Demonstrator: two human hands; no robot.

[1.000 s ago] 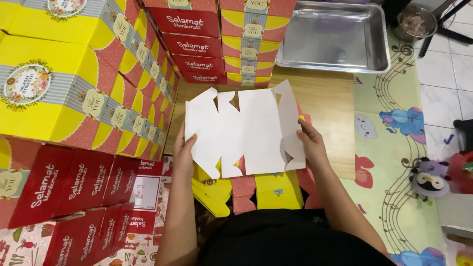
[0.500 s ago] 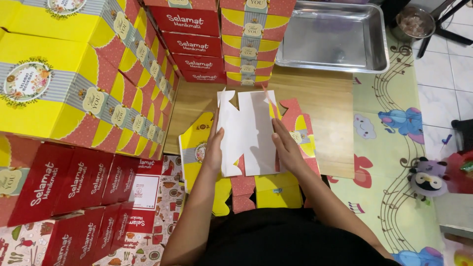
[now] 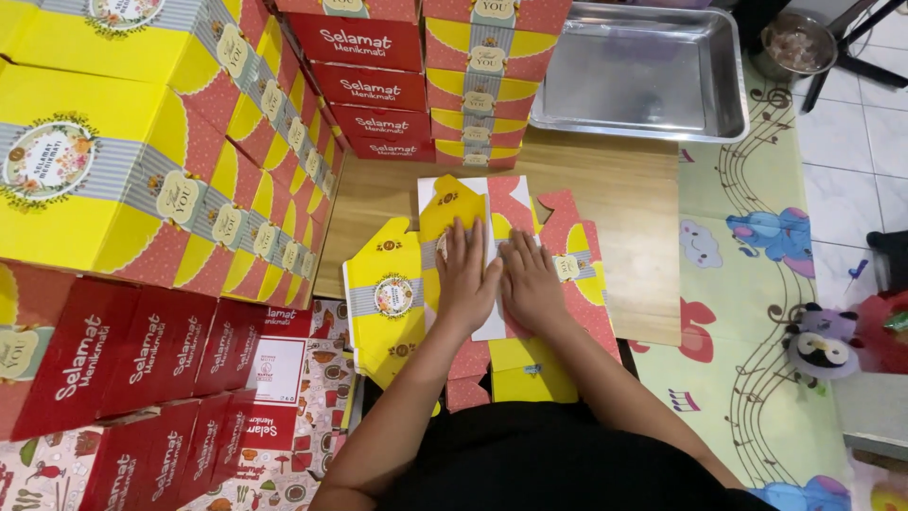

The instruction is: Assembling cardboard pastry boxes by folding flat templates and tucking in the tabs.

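A flat yellow-and-red cardboard box blank (image 3: 392, 293) lies on the low wooden table (image 3: 615, 218) in front of me. Its two side panels are folded in over the middle. My left hand (image 3: 466, 274) and my right hand (image 3: 532, 282) lie palm down side by side on the folded panels, fingers together and pointing away from me, pressing them flat. More flat blanks (image 3: 515, 371) lie under it at the near edge of the table.
Stacks of assembled yellow boxes (image 3: 113, 180) and red boxes (image 3: 142, 350) fill the left side. More stacked boxes (image 3: 473, 76) stand at the back. A steel tray (image 3: 643, 71) sits at the back right. A patterned play mat (image 3: 757, 284) and a stuffed toy (image 3: 821, 348) lie on the right.
The blank was held up with its white inside toward me. Its sides have been folded inward, it now lies on the table, and both hands press down on it.
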